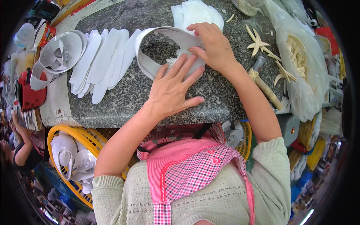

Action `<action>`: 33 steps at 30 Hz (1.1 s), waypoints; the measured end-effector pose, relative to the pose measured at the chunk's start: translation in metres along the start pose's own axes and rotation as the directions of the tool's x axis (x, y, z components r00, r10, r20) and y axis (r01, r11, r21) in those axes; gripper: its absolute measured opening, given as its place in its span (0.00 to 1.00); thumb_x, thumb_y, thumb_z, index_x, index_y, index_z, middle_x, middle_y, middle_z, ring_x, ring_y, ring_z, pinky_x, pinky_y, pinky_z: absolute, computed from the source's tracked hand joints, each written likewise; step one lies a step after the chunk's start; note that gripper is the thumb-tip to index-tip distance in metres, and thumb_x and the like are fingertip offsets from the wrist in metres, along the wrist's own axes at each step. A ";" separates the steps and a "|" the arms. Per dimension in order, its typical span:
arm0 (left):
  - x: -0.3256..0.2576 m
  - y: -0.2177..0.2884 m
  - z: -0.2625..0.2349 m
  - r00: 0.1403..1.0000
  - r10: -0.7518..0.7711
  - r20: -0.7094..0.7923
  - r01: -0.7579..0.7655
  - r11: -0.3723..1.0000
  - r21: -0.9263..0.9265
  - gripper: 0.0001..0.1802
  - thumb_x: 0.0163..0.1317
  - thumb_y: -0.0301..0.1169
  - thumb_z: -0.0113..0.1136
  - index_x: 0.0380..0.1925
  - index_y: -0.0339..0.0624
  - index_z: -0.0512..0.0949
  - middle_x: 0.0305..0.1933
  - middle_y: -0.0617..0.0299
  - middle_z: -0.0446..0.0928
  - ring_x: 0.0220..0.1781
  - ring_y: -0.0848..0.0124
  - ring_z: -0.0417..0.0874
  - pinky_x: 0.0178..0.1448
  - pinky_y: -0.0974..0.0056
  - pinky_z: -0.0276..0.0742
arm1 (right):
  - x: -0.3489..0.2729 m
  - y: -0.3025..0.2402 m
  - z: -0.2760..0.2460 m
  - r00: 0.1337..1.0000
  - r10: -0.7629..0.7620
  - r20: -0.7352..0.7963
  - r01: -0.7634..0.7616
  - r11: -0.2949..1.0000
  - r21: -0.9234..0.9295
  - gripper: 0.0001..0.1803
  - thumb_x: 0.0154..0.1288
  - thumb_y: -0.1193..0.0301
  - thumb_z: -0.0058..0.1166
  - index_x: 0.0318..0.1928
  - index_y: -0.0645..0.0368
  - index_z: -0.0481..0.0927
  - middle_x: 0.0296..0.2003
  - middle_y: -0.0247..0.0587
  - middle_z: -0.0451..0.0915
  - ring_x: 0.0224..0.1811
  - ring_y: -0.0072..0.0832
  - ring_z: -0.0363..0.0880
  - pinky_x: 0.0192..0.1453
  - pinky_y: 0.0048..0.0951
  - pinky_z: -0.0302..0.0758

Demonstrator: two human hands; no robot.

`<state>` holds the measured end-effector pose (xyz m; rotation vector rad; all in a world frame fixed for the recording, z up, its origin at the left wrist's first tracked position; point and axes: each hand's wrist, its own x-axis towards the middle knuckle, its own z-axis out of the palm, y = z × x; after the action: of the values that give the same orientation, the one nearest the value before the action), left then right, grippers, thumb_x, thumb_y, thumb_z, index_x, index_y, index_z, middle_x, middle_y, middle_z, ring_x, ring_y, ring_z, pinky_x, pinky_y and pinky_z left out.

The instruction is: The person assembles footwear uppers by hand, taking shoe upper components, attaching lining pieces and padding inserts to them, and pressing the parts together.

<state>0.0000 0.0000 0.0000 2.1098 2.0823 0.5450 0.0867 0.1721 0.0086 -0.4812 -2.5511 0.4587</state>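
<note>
A white ring-shaped piece [145, 64], its band looking layered, rests on the dark speckled table in front of me. Across its near right part lies my left hand [173, 84], fingers spread and thumb stretched out to the right. My right hand [214, 45] curls over the ring's far right side, its thumb against the inner wall and its forefinger at the rim. Inside the ring, a small crumpled white bit [171, 60] shows near my left fingertips. Left of the ring, long white sole-shaped strips [107, 60] are fanned out in overlapping rows.
More white pieces [198, 14] lie at the back. On the right are cream strips [257, 42], a brush-like stick [267, 88] and a clear plastic bag [288, 71]. Rolled white pieces [60, 50] and a red container [32, 92] stand left. A yellow basket [77, 129] sits below.
</note>
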 end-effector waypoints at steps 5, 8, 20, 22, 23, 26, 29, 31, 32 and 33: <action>0.006 -0.019 0.000 0.984 0.167 -0.066 -0.163 0.985 0.062 0.24 0.55 0.40 0.59 0.53 0.54 0.72 0.64 0.62 0.65 0.66 0.61 0.63 0.62 0.54 0.62 | 0.019 0.007 -0.007 0.984 0.038 0.176 -0.041 0.999 0.011 0.22 0.46 0.74 0.60 0.45 0.54 0.74 0.34 0.40 0.76 0.42 0.38 0.73 0.44 0.35 0.71; -0.001 -0.038 -0.011 0.942 0.310 -0.130 -0.288 0.943 0.165 0.22 0.53 0.35 0.59 0.49 0.44 0.74 0.56 0.56 0.72 0.59 0.60 0.72 0.58 0.56 0.70 | 0.009 0.017 -0.009 0.943 -0.321 -0.094 0.325 0.945 0.032 0.22 0.45 0.79 0.55 0.46 0.55 0.74 0.37 0.39 0.76 0.47 0.37 0.73 0.49 0.35 0.69; -0.006 -0.002 -0.136 0.952 -0.296 -0.075 0.193 0.774 -0.603 0.11 0.53 0.30 0.65 0.35 0.36 0.80 0.22 0.61 0.78 0.24 0.81 0.77 0.26 0.75 0.70 | 0.002 -0.062 -0.069 0.943 -0.275 0.186 0.043 0.658 0.752 0.07 0.61 0.69 0.55 0.32 0.61 0.75 0.23 0.34 0.73 0.22 0.21 0.70 0.26 0.22 0.66; -0.006 0.009 -0.120 0.908 -0.413 -0.069 0.231 0.631 -0.741 0.10 0.53 0.32 0.66 0.28 0.36 0.80 0.20 0.66 0.78 0.21 0.84 0.74 0.24 0.76 0.68 | -0.008 -0.073 -0.072 0.944 -0.160 0.289 -0.159 0.545 0.823 0.09 0.62 0.68 0.54 0.31 0.62 0.75 0.22 0.30 0.72 0.23 0.16 0.68 0.26 0.20 0.64; -0.006 0.010 -0.113 0.897 -0.440 -0.029 0.256 0.573 -0.778 0.10 0.54 0.32 0.66 0.26 0.36 0.80 0.21 0.66 0.78 0.21 0.83 0.74 0.24 0.76 0.68 | -0.015 -0.075 -0.070 0.912 -0.047 0.406 -0.357 0.394 0.847 0.11 0.64 0.67 0.53 0.31 0.62 0.74 0.21 0.27 0.72 0.23 0.11 0.65 0.25 0.17 0.63; -0.005 0.012 -0.087 0.885 -0.435 0.166 0.347 0.381 -0.857 0.10 0.54 0.32 0.66 0.26 0.36 0.80 0.21 0.66 0.78 0.22 0.83 0.75 0.23 0.77 0.68 | -0.053 -0.066 -0.062 0.858 0.077 0.507 -0.511 0.223 0.830 0.12 0.64 0.65 0.54 0.28 0.60 0.74 0.22 0.23 0.72 0.23 0.08 0.65 0.23 0.15 0.61; 0.005 0.021 -0.070 0.889 -0.345 0.300 0.385 0.210 -0.899 0.09 0.54 0.32 0.66 0.25 0.35 0.80 0.22 0.65 0.79 0.22 0.82 0.76 0.24 0.77 0.69 | -0.092 -0.064 -0.067 0.754 0.234 0.614 -0.624 -0.039 0.781 0.11 0.63 0.64 0.56 0.29 0.58 0.75 0.23 0.25 0.74 0.22 0.07 0.66 0.22 0.12 0.63; 0.013 0.036 -0.053 0.897 -0.266 0.354 0.403 0.157 -0.902 0.09 0.53 0.31 0.66 0.25 0.35 0.80 0.22 0.64 0.79 0.22 0.82 0.76 0.24 0.77 0.69 | -0.122 -0.060 -0.082 0.749 0.258 0.611 -0.598 -0.134 0.790 0.10 0.62 0.65 0.56 0.31 0.59 0.75 0.24 0.25 0.76 0.22 0.07 0.68 0.23 0.11 0.64; 0.020 0.045 -0.047 0.913 -0.225 0.341 0.387 0.205 -0.899 0.09 0.53 0.31 0.67 0.25 0.35 0.80 0.22 0.64 0.79 0.22 0.82 0.76 0.24 0.77 0.70 | -0.137 -0.056 -0.090 0.741 0.290 0.606 -0.596 -0.133 0.792 0.10 0.60 0.66 0.58 0.32 0.60 0.75 0.25 0.26 0.76 0.23 0.08 0.70 0.25 0.11 0.66; 0.024 0.058 -0.043 0.926 -0.183 0.330 0.368 0.251 -0.895 0.09 0.53 0.31 0.67 0.25 0.35 0.80 0.22 0.64 0.79 0.22 0.82 0.76 0.25 0.77 0.70 | -0.150 -0.056 -0.101 0.729 0.340 0.594 -0.585 -0.143 0.799 0.10 0.60 0.66 0.58 0.32 0.60 0.75 0.25 0.26 0.76 0.23 0.08 0.70 0.25 0.11 0.66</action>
<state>0.0396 0.0148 0.0636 0.9619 1.3141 1.1382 0.2482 0.0835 0.0526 -0.7727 -1.3186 2.4332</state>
